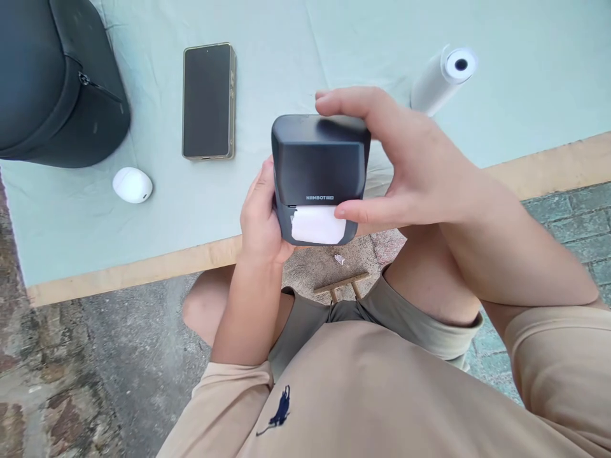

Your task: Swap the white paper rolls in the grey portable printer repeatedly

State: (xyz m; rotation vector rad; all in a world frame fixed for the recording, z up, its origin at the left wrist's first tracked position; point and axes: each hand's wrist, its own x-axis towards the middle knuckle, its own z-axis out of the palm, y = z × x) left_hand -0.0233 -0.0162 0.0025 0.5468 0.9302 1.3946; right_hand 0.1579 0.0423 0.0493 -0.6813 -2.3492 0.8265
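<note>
bench (71, 222): my low board with a pale green cloth over it and a bare wooden edge toward me; everything else lies on it, well apart from what I hold
bag (52, 83): a big rounded black zip case at the far left corner of the cloth
my right hand (410, 168): curved over the printer from the right, fingers across its top far edge, thumb pressed on the front just beside the paper
my left hand (260, 216): cupped on the printer's left side and underneath, closed firmly around the body
printer (317, 168): a small matt black plastic label printer with rounded corners, held in both my hands in the air above my knees, just in front of the bench edge; I judge it rigid, light enough for one palm, smooth and a bit slippery, so the flat sides are my hold, not the lid seam
phone (209, 100): a dark slab with a gold rim, face up behind the printer
paper roll (442, 76): a white roll lying at the far right
label tab (317, 224): white paper poking from the slot; thin, tears easily, so I keep my thumb off it
pebble case (132, 185): a small white glossy oval near the bag
</note>
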